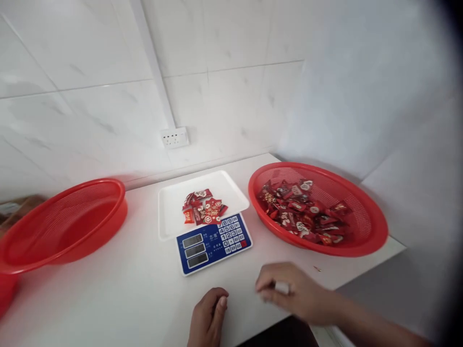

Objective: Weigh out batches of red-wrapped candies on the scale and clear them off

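Observation:
My left hand [208, 318] rests near the table's front edge, below the scale, its fingers curled and nothing visible in them. To its right my right hand [291, 290] is held above the table, slightly blurred, fingers bent toward the thumb; whether anything is pinched there is too unclear to tell. A blue and white scale [213, 246] carries a white tray [168, 212] with a small pile of red wrapped packets [204, 207] on it. On the right, a red basket [365, 217] holds many red packets [307, 212].
Another red basket [87, 221] stands at the left, with part of another red container [7, 291] below it. A small scrap [317, 268] lies on the white table [119, 289] near the right basket. A tiled wall with a socket [175, 138] rises behind.

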Motion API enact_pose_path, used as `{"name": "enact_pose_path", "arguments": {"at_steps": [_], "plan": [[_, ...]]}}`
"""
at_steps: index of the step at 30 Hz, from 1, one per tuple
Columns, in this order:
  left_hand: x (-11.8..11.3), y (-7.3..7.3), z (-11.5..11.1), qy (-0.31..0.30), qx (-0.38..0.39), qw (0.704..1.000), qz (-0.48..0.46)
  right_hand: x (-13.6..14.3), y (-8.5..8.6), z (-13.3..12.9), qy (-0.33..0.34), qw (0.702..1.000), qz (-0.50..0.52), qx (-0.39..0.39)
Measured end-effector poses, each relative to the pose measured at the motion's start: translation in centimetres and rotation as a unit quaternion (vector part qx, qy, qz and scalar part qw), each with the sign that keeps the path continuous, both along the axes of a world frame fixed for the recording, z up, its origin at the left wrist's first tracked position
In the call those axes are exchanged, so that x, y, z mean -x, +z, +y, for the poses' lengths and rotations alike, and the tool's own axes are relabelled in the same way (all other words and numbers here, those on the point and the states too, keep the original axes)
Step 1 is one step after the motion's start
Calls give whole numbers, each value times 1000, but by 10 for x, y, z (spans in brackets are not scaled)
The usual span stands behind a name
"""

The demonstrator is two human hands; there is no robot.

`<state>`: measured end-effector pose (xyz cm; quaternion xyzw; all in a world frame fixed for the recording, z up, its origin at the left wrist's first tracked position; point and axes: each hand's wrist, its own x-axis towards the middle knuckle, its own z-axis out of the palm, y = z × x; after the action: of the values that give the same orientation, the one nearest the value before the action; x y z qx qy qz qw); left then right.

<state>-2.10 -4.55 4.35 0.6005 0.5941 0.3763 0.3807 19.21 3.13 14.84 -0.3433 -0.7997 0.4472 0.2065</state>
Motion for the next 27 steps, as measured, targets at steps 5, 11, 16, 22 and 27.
{"name": "enact_pose_path", "arguments": {"at_steps": [5, 11, 16, 22, 27], "plan": [[-4, -9, 3, 24, 2, 1000, 1, -68, 57, 79, -230, 949, -162, -142], [-3, -17, 4, 38, 23, 999, -4, -69, 34, 152, -117, 906, -372, -165], [-1, -22, 4, 35, 29, 999, 14, -48, 7, 160, -61, 879, -446, -157], [-2, -20, 4, 18, 3, 1000, 20, -54, 19, 158, -60, 869, -459, -177], [-3, -13, 4, 10, -13, 999, 30, -52, 49, 151, -113, 895, -382, -199]]}}
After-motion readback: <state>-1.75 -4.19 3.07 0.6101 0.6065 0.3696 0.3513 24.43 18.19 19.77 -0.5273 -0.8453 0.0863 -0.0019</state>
